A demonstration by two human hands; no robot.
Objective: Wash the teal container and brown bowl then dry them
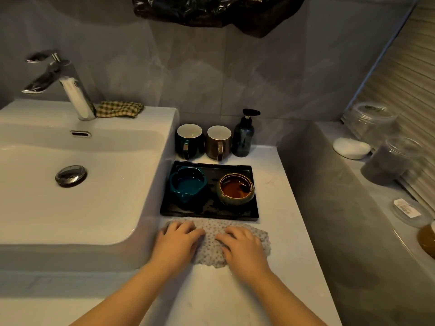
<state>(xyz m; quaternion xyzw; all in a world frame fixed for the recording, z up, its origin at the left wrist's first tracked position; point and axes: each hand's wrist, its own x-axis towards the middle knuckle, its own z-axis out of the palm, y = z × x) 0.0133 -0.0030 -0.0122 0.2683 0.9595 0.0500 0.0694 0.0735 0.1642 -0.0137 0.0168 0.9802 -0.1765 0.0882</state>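
Observation:
The teal container (187, 184) sits at the left of a black tray (209, 209) on the counter. The brown bowl (237, 189) stands at the tray's right. Just in front of the tray lies a grey dotted cloth (213, 238). My left hand (177, 240) rests palm down on the cloth's left part with fingers curled on it. My right hand (242, 247) presses on its right part. Both hands are apart from the tray and the two vessels.
A white sink (70, 184) with a chrome faucet (68, 88) and drain plug fills the left. A checked rag (118, 109) lies behind it. Two mugs (202, 141) and a soap pump bottle (243, 137) stand behind the tray. Jars sit on the right ledge (376, 184).

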